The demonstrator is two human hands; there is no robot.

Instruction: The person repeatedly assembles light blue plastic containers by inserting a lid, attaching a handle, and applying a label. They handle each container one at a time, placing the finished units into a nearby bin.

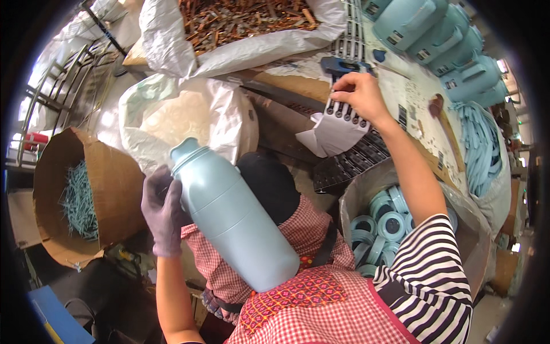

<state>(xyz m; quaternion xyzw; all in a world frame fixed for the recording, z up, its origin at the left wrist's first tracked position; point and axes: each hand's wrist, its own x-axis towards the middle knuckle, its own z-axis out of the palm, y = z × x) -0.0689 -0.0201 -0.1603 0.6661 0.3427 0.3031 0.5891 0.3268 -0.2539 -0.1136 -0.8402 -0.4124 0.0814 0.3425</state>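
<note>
Pale-blue jug body (238, 221) tilted across lap, right of gloved left hand's (163, 207) curled gripping fingers, right hand (361, 97) above label strip (342, 117), fingertips close together, pinch unclear

The left hand (162, 207) wears a knitted glove (167, 232) in muted greyish purple, its cuff ending at the wrist; the right hand (362, 98) is bare. A loose sleeve (432, 261) in black and white stripes covers the right upper arm. The near apron (326, 314) has small red and white checks, plain deep-pink trim (394, 315) along its right side, and a patch (292, 295) patterned in red, orange and purple.
</note>
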